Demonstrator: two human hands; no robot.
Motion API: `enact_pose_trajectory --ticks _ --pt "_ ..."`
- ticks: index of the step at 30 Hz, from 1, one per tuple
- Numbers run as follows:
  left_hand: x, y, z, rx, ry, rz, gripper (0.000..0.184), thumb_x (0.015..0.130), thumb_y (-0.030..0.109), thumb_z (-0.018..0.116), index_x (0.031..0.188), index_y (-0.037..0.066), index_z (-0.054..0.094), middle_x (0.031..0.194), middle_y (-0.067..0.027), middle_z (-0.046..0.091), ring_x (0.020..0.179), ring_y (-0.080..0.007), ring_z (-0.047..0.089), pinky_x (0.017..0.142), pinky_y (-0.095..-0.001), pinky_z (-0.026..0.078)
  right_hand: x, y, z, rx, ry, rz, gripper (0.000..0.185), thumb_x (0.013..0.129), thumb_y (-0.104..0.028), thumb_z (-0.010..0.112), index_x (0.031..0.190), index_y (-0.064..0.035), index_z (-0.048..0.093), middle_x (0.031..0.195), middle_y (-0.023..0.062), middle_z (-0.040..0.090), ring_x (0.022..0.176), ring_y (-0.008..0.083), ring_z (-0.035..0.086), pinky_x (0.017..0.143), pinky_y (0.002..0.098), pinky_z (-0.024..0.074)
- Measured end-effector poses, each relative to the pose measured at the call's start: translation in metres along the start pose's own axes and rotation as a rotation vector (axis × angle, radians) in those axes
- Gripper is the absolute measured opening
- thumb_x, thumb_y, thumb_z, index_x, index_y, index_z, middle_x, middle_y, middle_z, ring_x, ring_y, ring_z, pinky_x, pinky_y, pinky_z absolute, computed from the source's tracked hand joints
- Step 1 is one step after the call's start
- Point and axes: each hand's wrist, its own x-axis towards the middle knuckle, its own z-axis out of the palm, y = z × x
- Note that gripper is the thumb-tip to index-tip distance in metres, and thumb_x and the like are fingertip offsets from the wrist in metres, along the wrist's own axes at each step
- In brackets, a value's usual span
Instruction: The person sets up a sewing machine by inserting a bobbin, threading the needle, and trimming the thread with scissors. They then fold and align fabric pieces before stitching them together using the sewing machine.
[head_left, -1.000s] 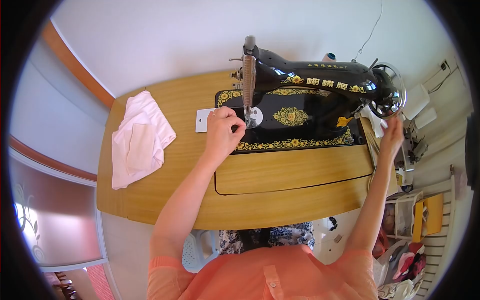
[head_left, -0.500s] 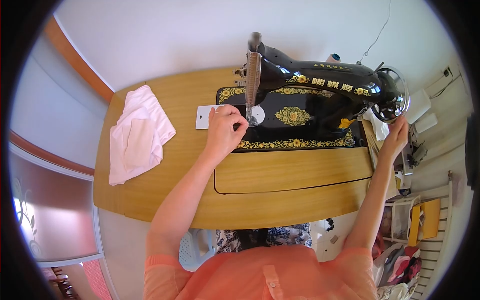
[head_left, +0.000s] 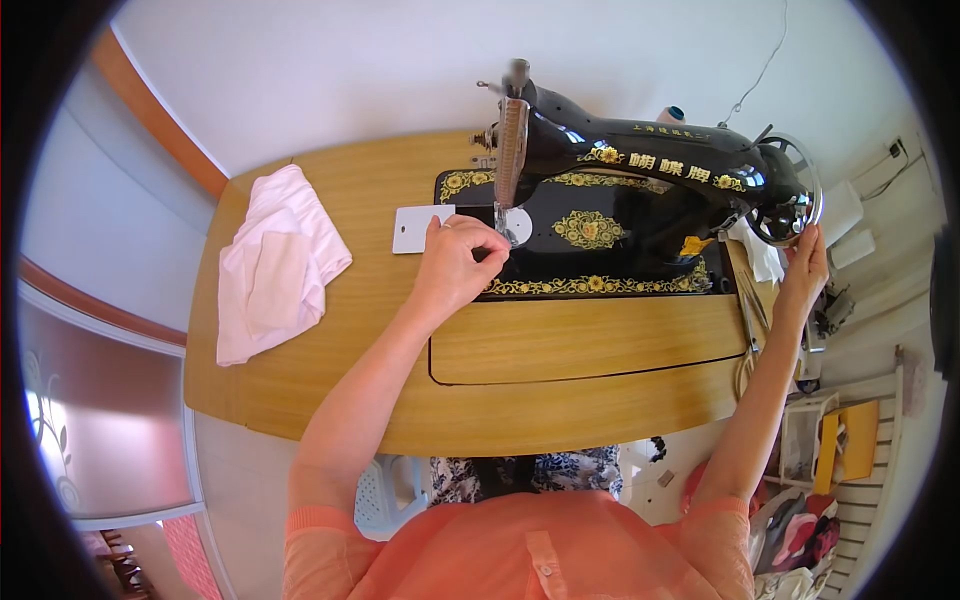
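Observation:
A black sewing machine (head_left: 640,150) with gold flowers stands on the wooden table (head_left: 590,330). My left hand (head_left: 462,258) is beside its needle area, thumb and forefinger pinched together; whatever they hold is too small to make out. Under the wrist side of that hand, a white plate (head_left: 415,230) lies at the left end of the black machine bed (head_left: 650,230). At the right, my right hand (head_left: 803,272) has its fingers closed at the lower rim of the handwheel (head_left: 790,190).
Folded pink cloth (head_left: 280,265) lies on the table's left part. Scissors (head_left: 748,365) rest at the right edge, near a white cloth (head_left: 760,252). A thread spool (head_left: 672,115) stands behind the machine. Below right are a yellow box (head_left: 858,440) and a pile of clothes (head_left: 800,530).
My right hand has shifted slightly right and turned more upright at the wheel's rim. The small lever at the machine's head shows higher. My left hand remains pinched beside the needle.

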Motion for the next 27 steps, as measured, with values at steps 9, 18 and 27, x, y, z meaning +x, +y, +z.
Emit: enact_pose_trajectory --ticks 9,18,27 --pt "-0.003 0.007 -0.001 -0.087 -0.084 0.024 0.004 0.076 0.005 0.071 0.079 0.004 0.071 0.086 -0.0045 0.071 0.086 -0.0165 0.060 0.088 -0.0351 0.044 -0.002 -0.006 0.000 0.007 -0.001 0.035 0.042 0.097 -0.037 0.052 0.123 -0.0042 0.060 0.088 -0.0022 0.058 0.080 0.0057 0.051 0.075 0.0234 0.0474" --pt "-0.005 0.010 0.001 -0.178 -0.133 -0.098 0.009 0.077 0.005 0.071 0.085 0.003 0.072 0.086 -0.0080 0.070 0.076 -0.0140 0.061 0.072 -0.0272 0.049 -0.033 -0.060 0.026 -0.348 0.390 -0.622 0.028 0.092 -0.019 0.062 0.116 -0.0056 0.062 0.092 0.0029 0.060 0.081 0.0132 0.056 0.073 0.0276 0.0468" --pt "-0.007 0.007 0.005 -0.150 -0.131 -0.074 0.011 0.076 0.007 0.073 0.086 0.004 0.072 0.081 -0.0094 0.068 0.073 -0.0159 0.061 0.068 -0.0285 0.049 -0.147 -0.085 0.185 -0.027 -0.913 0.044 0.051 0.072 -0.024 0.077 0.110 0.0000 0.054 0.097 0.0122 0.064 0.084 0.0199 0.063 0.075 0.0333 0.0511"
